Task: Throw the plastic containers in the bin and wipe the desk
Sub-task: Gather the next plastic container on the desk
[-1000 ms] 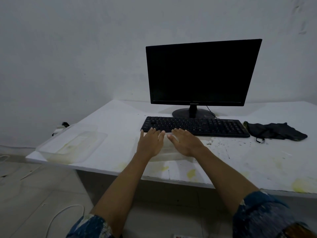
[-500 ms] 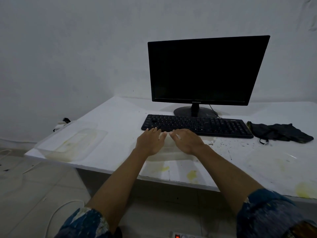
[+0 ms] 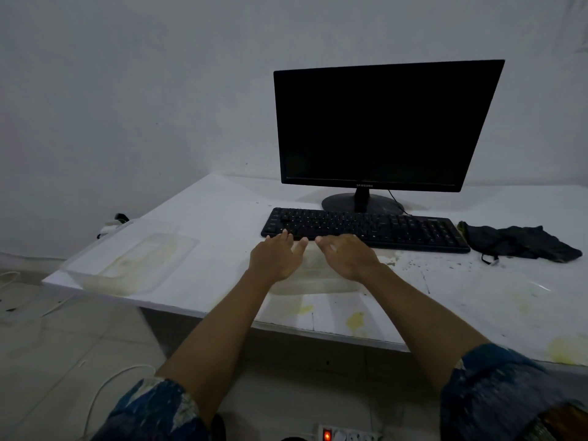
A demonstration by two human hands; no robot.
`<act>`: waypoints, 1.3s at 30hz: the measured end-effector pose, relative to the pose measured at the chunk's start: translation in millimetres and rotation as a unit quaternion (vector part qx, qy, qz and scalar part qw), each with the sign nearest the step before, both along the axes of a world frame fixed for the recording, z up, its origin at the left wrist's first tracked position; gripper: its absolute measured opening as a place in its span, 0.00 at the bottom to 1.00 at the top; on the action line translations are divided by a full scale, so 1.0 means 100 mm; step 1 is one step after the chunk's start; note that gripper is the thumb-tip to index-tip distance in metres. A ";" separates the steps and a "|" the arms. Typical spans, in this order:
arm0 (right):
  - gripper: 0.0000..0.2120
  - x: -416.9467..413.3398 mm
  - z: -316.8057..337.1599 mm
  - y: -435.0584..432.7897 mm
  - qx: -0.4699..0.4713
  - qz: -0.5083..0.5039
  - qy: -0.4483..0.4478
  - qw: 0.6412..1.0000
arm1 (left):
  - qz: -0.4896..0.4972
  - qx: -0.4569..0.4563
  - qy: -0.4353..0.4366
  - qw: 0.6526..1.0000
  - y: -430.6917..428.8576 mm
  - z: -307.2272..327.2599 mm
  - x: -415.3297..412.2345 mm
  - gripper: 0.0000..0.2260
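A clear plastic container (image 3: pixel 313 276) lies on the white desk (image 3: pixel 222 211) just in front of the keyboard. My left hand (image 3: pixel 276 256) and my right hand (image 3: pixel 346 254) both rest on top of it with fingers spread and fairly straight, side by side. A second clear plastic container (image 3: pixel 133 261), stained yellow inside, sits at the desk's left corner. A dark cloth (image 3: pixel 518 241) lies crumpled at the right of the keyboard. Yellow stains (image 3: pixel 354 319) and dark specks mark the desk's front. No bin is in view.
A black monitor (image 3: pixel 381 125) stands behind a black keyboard (image 3: pixel 366 229) at the middle of the desk. White cables (image 3: pixel 105 386) run over the tiled floor at the left. A power strip (image 3: pixel 346 436) with a red switch lies on the floor below me.
The view has shifted slightly closer and leftward. Both hands stay on the middle container, with fingers a little more spread than one second ago.
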State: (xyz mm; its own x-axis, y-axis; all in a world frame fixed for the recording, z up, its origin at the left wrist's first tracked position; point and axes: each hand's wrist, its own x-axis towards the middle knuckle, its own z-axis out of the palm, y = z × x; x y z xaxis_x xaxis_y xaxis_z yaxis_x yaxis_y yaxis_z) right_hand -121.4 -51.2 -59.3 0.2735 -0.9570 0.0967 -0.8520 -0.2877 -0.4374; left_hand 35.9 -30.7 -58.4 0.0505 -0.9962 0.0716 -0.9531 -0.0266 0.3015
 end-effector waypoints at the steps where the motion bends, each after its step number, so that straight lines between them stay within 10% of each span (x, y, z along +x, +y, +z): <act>1: 0.24 0.00 0.01 0.00 0.004 -0.005 -0.012 1.000 | -0.002 -0.002 0.002 1.000 0.00 0.00 0.01 0.26; 31: 0.24 -0.02 -0.05 -0.03 0.023 0.001 -0.087 0.996 | 0.131 -0.042 0.220 0.966 -0.03 -0.21 0.07 0.24; 39: 0.16 -0.02 -0.15 0.01 -0.102 -0.232 -0.143 0.957 | 0.208 -0.108 0.146 0.961 0.08 -0.16 0.02 0.20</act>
State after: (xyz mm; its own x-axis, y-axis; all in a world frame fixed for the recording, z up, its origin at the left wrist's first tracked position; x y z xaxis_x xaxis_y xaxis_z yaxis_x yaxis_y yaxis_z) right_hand -123.2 -50.2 -74.4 -0.2422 -0.9218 0.3027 -0.7622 -0.0123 -0.6473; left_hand 37.8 -23.0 -74.3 0.4905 -0.8488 0.1973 -0.7473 -0.2933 0.5962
